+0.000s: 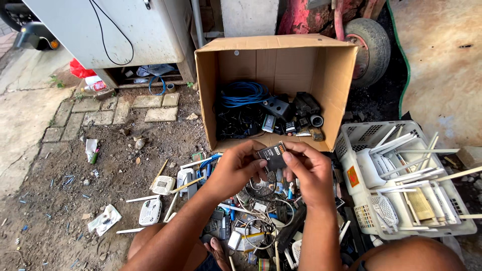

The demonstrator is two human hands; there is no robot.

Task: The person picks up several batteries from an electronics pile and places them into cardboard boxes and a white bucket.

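Both my hands hold one small flat black device with a label on its top, raised over a pile of electronic scrap. My left hand pinches its left edge with fingers and thumb. My right hand grips its right side, the thumb lying across the top. Right behind the device stands an open cardboard box tipped toward me, with a blue coiled cable, black cables and several black adapters inside.
A white plastic crate at the right holds white routers with long antennas. Loose cables, white routers and small parts lie on the dirt ground around my knees. A grey cabinet and a wheel stand behind.
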